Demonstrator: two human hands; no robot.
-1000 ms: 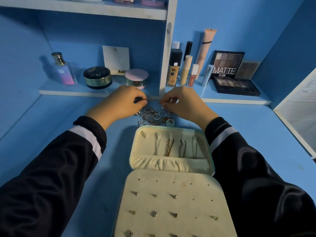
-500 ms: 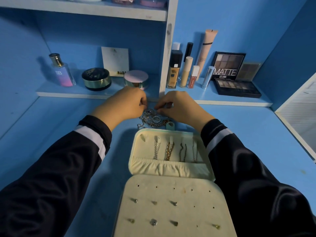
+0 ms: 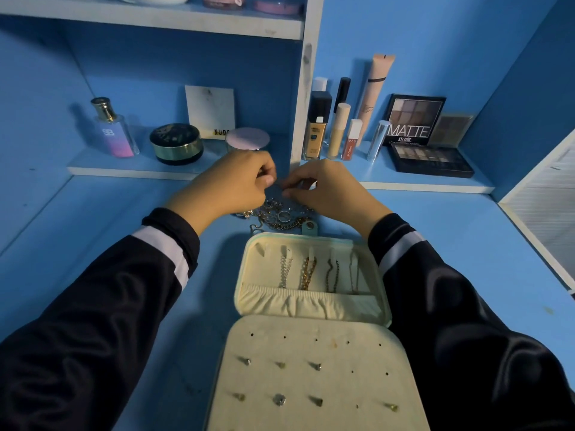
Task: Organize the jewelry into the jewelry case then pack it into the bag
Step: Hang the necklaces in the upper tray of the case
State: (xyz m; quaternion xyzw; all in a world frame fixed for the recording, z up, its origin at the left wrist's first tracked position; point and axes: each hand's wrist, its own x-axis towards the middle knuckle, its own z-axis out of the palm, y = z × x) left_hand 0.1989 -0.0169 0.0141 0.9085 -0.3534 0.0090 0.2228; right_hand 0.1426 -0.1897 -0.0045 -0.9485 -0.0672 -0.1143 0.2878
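Nearest me on the blue table (image 3: 466, 244) lies the open jewelry case (image 3: 241, 281). Its near half is a cream earring panel (image 3: 342, 387) with stud earrings (image 3: 279, 399) pinned in two rows. Its far half holds four chains (image 3: 308, 273) hanging from tabs, their lower ends tucked into an elastic pocket.

Just beyond the case's far edge, the loose jewelry pile (image 3: 280, 217) of rings and chains sits on the table. My hands are over its far side, fingertips almost meeting. My left hand (image 3: 230, 188) and right hand (image 3: 326, 191) both have fingers curled, each pinching an end of what looks like a fine chain (image 3: 281, 189), though it is too small to be sure.

Farther back, a low shelf (image 3: 124, 164) carries a perfume bottle (image 3: 113, 132) on the left and an eyeshadow palette (image 3: 431, 160) on the right.
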